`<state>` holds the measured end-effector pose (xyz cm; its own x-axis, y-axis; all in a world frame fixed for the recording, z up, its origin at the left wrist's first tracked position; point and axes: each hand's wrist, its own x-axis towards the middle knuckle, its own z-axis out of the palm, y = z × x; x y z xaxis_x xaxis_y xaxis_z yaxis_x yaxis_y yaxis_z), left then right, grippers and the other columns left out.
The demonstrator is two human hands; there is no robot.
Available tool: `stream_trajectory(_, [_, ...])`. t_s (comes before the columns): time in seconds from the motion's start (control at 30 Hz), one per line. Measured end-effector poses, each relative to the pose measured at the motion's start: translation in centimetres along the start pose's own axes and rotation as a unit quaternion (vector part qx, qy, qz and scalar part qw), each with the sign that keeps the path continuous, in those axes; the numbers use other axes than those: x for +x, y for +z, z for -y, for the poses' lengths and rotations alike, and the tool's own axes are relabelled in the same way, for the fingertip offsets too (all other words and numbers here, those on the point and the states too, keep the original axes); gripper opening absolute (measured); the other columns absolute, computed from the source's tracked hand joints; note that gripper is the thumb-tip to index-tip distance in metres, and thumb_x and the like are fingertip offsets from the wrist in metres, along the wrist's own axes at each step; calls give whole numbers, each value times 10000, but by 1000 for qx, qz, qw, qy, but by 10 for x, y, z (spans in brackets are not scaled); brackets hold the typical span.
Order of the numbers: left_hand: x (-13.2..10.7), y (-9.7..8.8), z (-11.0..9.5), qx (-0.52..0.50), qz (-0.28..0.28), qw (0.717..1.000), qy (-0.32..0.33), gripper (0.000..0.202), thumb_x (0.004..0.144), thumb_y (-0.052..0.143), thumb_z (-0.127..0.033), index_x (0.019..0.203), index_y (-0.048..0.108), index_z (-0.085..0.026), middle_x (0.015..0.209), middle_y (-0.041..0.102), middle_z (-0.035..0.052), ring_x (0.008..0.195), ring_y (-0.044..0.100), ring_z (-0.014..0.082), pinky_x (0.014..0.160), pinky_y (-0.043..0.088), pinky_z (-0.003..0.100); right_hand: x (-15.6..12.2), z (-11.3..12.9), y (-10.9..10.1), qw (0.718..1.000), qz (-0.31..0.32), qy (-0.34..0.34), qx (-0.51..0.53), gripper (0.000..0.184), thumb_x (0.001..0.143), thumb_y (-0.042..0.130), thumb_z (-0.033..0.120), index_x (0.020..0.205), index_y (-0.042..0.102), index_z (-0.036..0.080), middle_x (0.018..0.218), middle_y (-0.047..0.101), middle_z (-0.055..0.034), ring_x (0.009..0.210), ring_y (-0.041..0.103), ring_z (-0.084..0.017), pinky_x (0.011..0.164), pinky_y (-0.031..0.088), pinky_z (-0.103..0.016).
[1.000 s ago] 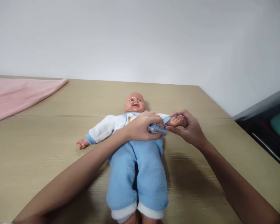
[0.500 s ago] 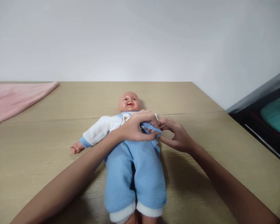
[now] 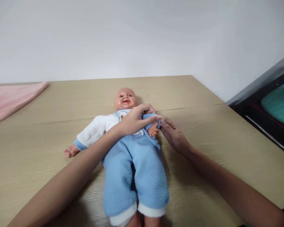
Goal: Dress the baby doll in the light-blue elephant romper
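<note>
A baby doll (image 3: 135, 157) in a blue and white fleecy outfit lies face up on the table. Its arm at the right of its body is bent, and the small doll hand (image 3: 153, 129) sticks out of the sleeve's blue cuff (image 3: 149, 119). Across the doll's chest reaches my left hand (image 3: 134, 119), closed on that cuff with the thumb along its lower side. The fingertips of my right hand (image 3: 174, 134) pinch the cuff's outer edge from the right. The doll's other arm (image 3: 91, 132) lies stretched out to the left, its cuff around the wrist.
A pink cloth (image 3: 11, 99) lies at the left on the wooden table (image 3: 203, 126). A white wall (image 3: 132, 37) rises behind it. Past the table's right edge is a dark object (image 3: 255, 116) with something teal (image 3: 279, 105) in it.
The blue cuff, earlier spread wide between my hands, now sits around the doll's wrist with the doll's hand showing out of it. The view has shifted slightly.
</note>
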<state>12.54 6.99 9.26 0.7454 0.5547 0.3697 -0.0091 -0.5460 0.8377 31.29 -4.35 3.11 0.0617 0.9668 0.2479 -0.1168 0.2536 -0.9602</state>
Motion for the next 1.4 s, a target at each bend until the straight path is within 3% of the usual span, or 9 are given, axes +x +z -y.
stream_trajectory(0.13, [1,-2,2,50,-14,998,19,316,1021,740,-458,893,566,-227,842,554,-17,820,519,180,779,414,340,4,-8,-5,991,-34,61,114,410,1011,787,680,916,700,291,1024,708,-36,1066,693,-263,1106,602,-444])
stream_trajectory(0.33, [1,0,4,56,-18,998,-11,330,1015,716,-503,908,562,-232,835,551,-14,793,501,180,722,402,330,0,18,-12,997,49,50,-19,279,1020,857,528,1128,756,291,1050,778,-11,966,744,-207,965,619,-365])
stream_trajectory(0.53, [-1,2,4,107,-23,994,-6,376,1030,703,-546,881,551,-236,792,568,-15,745,500,181,690,375,341,-2,25,-13,987,128,31,-96,281,1088,743,545,1033,752,269,1048,808,-46,1044,765,-254,1042,622,-445])
stream_trajectory(0.63, [-2,-2,2,161,-15,987,12,364,1085,626,-539,892,543,-242,843,627,16,806,565,214,764,422,372,-3,12,-15,995,59,52,-58,275,1056,751,547,1051,733,272,1068,775,-30,1065,736,-243,1073,603,-423])
stream_trajectory(0.77, [-3,-12,-1,243,34,969,23,294,1094,566,-488,936,585,-241,973,700,71,944,619,274,916,463,436,-5,-8,-14,996,-29,87,-9,303,1026,714,572,1014,613,287,1034,729,-14,1009,723,-236,977,626,-404])
stream_trajectory(0.87, [-3,-16,-2,241,62,969,7,243,1080,556,-448,964,595,-238,989,716,71,941,652,270,888,480,416,-3,-16,-9,992,-50,113,24,360,989,728,596,971,537,291,867,657,23,837,679,-207,842,613,-371])
stream_trajectory(1.0, [-4,-15,-1,214,33,975,-44,251,1103,527,-465,974,535,-251,883,690,26,801,628,225,740,444,360,-1,-20,-4,988,-79,130,22,438,899,821,597,1046,547,289,805,610,70,722,614,-160,707,540,-304])
stream_trajectory(1.17, [-3,-12,4,231,-6,971,-56,223,1112,521,-422,967,462,-264,813,619,0,727,558,209,695,376,355,3,-17,-5,985,-102,137,1,470,856,848,558,1112,568,281,800,653,76,716,640,-156,705,540,-298])
stream_trajectory(1.4, [-4,-10,7,228,-28,973,-36,194,1085,589,-413,1006,513,-253,777,585,-19,721,546,210,701,379,358,13,-15,-7,991,-89,41,-86,374,939,801,605,975,637,271,981,725,-5,954,696,-196,913,603,-335])
